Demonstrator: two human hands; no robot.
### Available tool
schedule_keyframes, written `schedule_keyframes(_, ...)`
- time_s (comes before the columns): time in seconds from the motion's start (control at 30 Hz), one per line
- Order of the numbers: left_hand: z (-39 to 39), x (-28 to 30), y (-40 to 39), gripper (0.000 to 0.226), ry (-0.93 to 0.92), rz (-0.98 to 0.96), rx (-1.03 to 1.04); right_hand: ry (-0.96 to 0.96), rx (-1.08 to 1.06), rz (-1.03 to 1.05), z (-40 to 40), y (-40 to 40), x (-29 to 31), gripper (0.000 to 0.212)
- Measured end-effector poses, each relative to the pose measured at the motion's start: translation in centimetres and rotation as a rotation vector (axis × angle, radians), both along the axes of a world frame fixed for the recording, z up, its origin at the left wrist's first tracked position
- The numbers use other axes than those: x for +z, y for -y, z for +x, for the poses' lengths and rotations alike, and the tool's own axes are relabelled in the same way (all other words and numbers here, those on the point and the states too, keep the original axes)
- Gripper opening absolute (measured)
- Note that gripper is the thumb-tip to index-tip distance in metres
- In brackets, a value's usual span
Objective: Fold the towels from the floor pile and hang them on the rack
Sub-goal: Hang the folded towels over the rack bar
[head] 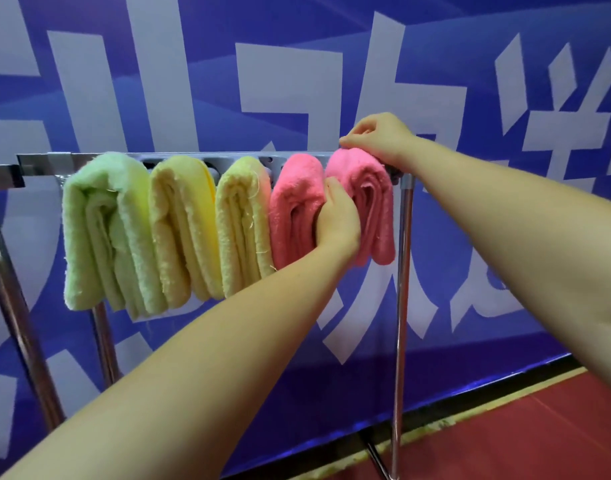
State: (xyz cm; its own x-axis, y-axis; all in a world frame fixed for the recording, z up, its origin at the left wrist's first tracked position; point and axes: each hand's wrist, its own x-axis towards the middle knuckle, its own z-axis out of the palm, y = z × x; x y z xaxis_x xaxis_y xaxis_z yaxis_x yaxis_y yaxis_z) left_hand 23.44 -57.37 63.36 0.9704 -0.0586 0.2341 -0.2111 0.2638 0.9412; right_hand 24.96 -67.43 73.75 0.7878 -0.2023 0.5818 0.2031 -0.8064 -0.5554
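Note:
Several folded towels hang side by side on the metal rack (37, 164): a green towel (99, 233), two yellow towels (179, 223) (241, 223), a pink towel (293, 209) and a second pink towel (369, 199) at the rack's right end. My left hand (338, 220) is pushed in between the two pink towels, its fingers hidden among the folds. My right hand (376, 136) rests on top of the rightmost pink towel at the bar, fingers curled and pinching the towel's top edge. The floor pile is out of view.
A blue banner wall with large white characters (297, 98) stands right behind the rack. The rack's right upright (402, 271) runs down to a foot on the red floor (539, 438). Chrome uprights (16, 306) stand at the left.

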Motion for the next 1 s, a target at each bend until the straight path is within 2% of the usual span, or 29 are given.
schedule_keyframes(0.07, -0.4, -0.3, 0.0, 0.059, 0.011, 0.012, 0.019, 0.053, -0.08, -0.073, -0.3, 0.1, -0.1, 0.022)
schedule_keyframes(0.17, -0.6, -0.3, -0.1, 0.053, 0.07, 0.081, 0.023, 0.012, -0.058, -0.023, -0.9, 0.1, -0.8, 0.037)
schedule_keyframes(0.27, -0.2, 0.1, -0.4, 0.052, 0.101, 0.124, -0.029, -0.008, -0.002, 0.046, -1.8, 0.0, -1.8, 0.028)
schedule_keyframes(0.37, -0.4, 0.8, -0.9, 0.057, 0.031, 0.039, -0.105, 0.031, 0.047, 0.114, -2.6, -0.1, -2.7, 0.02)
schedule_keyframes(0.5, -0.9, 1.1, -2.3, 0.048, -0.015, 0.084, -0.178, 0.034, 0.039, 0.213, -3.8, -0.6, -3.8, 0.026)
schedule_keyframes(0.57, -2.1, 1.1, -3.2, 0.046, -0.001, 0.122, -0.235, 0.023, -0.002, 0.196, -4.5, -1.1, -4.2, 0.033)
schedule_keyframes(0.7, -5.4, 0.4, -6.0, 0.026, 0.004, 0.167, -0.317, 0.208, -0.189, 0.164, -6.6, -3.0, -6.3, 0.038)
schedule_keyframes(0.8, -7.7, -0.8, -9.6, 0.02, 0.025, 0.241, -0.285, 0.374, -0.162, 0.221, -9.3, -5.9, -9.1, 0.033)
schedule_keyframes(0.93, -10.2, -3.6, -16.4, 0.022, 0.045, 0.269, -0.197, 0.283, -0.035, 0.296, -12.3, -10.9, -14.5, 0.029)
schedule_keyframes(1.0, -11.6, -5.3, -20.3, 0.024, 0.02, 0.296, -0.129, 0.179, 0.053, 0.302, -13.4, -13.8, -17.8, 0.019)
